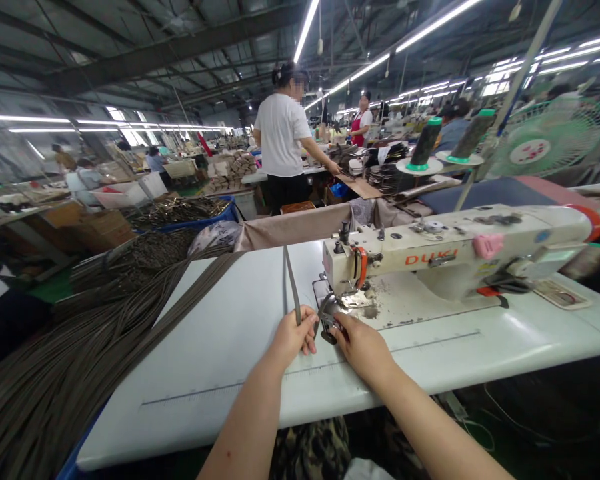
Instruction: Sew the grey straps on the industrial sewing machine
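Note:
A narrow grey-brown strap point(292, 287) runs from the far edge of the white table down into my left hand point(299, 333), whose fingers are closed around it. Just to the right, my right hand point(361, 343) pinches at a small shiny metal fitting point(326, 323) with a dark lower end. I cannot make out exactly what that fitting is. Both hands are close together in front of the head of a white sewing machine point(405, 263). The needle area lies just beyond my right fingers, and the strap's near end is partly hidden by my hands.
Long bundles of dark straps point(130, 327) spill over the table's left side. Two thread cones point(425, 143) and a green fan point(545, 140) stand behind the machine. Across from me, a person in a white shirt point(283, 133) reaches over stacked pieces. A printed ruler point(190, 393) marks the tabletop.

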The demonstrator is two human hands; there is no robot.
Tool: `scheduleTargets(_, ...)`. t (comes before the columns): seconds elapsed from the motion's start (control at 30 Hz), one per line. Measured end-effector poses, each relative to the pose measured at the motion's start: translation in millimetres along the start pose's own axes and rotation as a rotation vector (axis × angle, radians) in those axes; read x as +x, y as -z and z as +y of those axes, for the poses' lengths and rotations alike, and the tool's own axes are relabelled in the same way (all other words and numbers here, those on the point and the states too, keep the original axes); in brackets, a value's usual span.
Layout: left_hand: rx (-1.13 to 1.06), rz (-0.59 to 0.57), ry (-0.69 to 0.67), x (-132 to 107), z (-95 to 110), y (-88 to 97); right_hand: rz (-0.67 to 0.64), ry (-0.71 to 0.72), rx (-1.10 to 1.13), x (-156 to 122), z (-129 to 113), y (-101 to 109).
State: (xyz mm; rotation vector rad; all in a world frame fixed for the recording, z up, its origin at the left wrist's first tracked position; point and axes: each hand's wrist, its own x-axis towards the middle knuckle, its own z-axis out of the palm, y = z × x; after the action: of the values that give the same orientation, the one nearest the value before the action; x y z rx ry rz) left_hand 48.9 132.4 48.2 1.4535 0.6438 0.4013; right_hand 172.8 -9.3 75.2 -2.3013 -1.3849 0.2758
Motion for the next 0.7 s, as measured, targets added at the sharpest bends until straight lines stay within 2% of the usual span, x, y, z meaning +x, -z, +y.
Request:
scheduleTargets(0.17, 0.025, -0.018, 0.0, -1.7, 1.9, -0.7, 0.025, 0.023, -0.085, 7.7, -3.2, -1.2)
scheduleTargets(0.47, 0.037, -0.019, -0.008, -2.5, 4.0, -1.3, 0.092, 0.007, -0.109, 13.1, -1.4, -14.0)
scheduleTargets(0.7, 0.022, -0.026, 0.002, -1.6, 3.6, -1.5, 0.128, -0.152, 0.012, 12.9, 0.8, -9.2)
